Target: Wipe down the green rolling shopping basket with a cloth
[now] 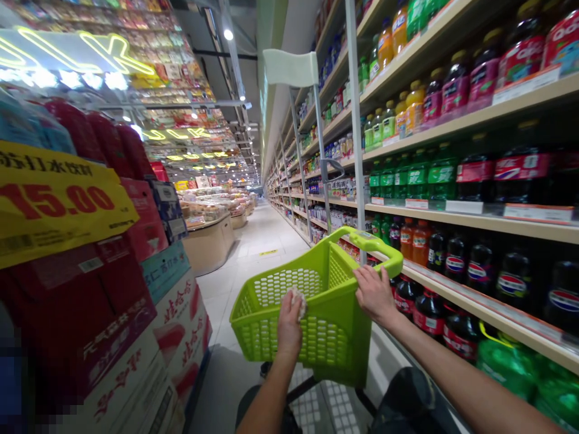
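Observation:
A lime-green plastic shopping cart (325,337) stands right in front of me in the aisle, its perforated basket showing nothing inside from this angle. My left hand (290,325) is at the near side wall of the basket, pinching a crumpled whitish cloth or tissue (298,300) at the rim. Fingers of my right hand (373,292) are hooked over the cart's rear edge, just below the green handle (389,258). The thumb points up along that edge.
Shelves of soda bottles (418,175) line the right side closely. Stacked drink cartons (176,325) with a yellow price sign (63,202) crowd the left. Ahead, a tiled aisle (257,229) runs past wooden display bins (208,244). A pale panel on metal posts (292,67) rises behind the cart.

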`<state>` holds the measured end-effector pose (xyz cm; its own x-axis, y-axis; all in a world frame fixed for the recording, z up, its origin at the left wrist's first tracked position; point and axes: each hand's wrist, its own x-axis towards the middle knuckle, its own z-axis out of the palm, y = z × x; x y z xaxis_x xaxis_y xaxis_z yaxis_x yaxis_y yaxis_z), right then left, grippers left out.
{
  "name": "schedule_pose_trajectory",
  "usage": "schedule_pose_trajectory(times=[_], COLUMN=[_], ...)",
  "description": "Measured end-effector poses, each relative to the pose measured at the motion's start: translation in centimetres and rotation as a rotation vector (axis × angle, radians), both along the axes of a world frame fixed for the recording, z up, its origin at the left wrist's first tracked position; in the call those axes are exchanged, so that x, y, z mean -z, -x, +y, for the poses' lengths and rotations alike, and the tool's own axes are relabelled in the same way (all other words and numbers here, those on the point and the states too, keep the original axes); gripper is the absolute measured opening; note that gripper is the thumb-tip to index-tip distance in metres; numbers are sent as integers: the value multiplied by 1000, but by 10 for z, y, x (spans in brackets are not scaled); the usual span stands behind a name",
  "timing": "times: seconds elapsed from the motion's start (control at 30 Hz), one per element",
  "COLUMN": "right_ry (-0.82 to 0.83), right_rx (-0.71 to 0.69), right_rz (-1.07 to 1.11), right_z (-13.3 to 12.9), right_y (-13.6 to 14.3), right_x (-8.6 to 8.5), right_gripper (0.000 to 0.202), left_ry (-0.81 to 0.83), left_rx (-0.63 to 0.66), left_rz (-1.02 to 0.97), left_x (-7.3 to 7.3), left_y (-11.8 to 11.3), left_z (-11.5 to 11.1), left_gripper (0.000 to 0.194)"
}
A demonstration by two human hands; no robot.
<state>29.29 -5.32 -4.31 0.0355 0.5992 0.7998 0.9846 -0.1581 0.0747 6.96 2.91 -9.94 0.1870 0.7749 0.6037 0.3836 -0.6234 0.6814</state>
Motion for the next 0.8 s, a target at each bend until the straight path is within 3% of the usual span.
schedule_pose_trajectory(times=[0.13, 0.2, 0.27, 0.47, 0.53, 0.6, 0.73, 0.8], right_ry=[-5, -13, -20, -14, -17, -23, -28, -20], right_rx=[5, -5, -12, 4, 14, 19, 5, -5], right_rz=[-14, -34, -39, 9, 29, 32, -10, -25], right_z=[0, -1, -1, -1, -1, -1, -2, -3], right_y=[3, 1, 0, 6, 9, 10, 7, 5], right_x=[0, 0, 0, -1, 0, 0, 0, -1], right_gripper=[41, 42, 42, 41, 41, 41, 42, 42], left_ry=[-127, -169, -159, -35, -7, -12, -71, -104], left_rx=[225, 281, 260, -102, -189, -148, 82, 169], left_rz=[144, 173, 175, 95, 53, 39, 82, 100], left_x=[-18, -21, -15, 16, 17, 12, -6, -13], left_y=[-57, -68, -52, 66, 73, 50, -28, -47], left_z=[-25, -29, -23, 18, 21, 15, -7, -11], left_gripper=[33, 29, 29, 55, 61, 62, 50, 43])
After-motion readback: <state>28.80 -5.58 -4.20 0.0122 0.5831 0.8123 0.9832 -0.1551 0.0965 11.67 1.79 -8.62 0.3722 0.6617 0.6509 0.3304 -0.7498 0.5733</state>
